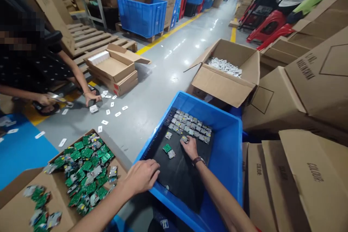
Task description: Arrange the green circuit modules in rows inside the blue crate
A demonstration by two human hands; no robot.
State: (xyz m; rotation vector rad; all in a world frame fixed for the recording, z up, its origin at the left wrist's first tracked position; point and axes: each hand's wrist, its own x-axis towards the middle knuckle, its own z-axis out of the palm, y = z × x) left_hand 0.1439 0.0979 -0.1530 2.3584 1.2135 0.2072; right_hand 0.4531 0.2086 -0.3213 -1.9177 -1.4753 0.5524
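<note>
My right hand (189, 147) pinches a small circuit board (185, 139) above a black sheet (181, 177) inside a blue plastic bin (227, 148). Just beyond it, rows of similar boards (190, 123) lie side by side on the sheet. Left of my right hand, a few loose boards (169, 151) rest on the sheet, one with its green face up. My left hand (144, 174) lies over the bin's left rim with loosely bent fingers, and no object shows in it. Beside it on the left, an open carton (119, 165) holds a heap of green and silver circuit boards (89, 166).
An open carton of white parts (224, 67) stands beyond the bin. Brown cartons (312, 174) crowd the right side. At left, another person's hands (91, 98) work near white pieces (104, 122) scattered on the floor, by flat cartons (111, 69) and a pallet (95, 38).
</note>
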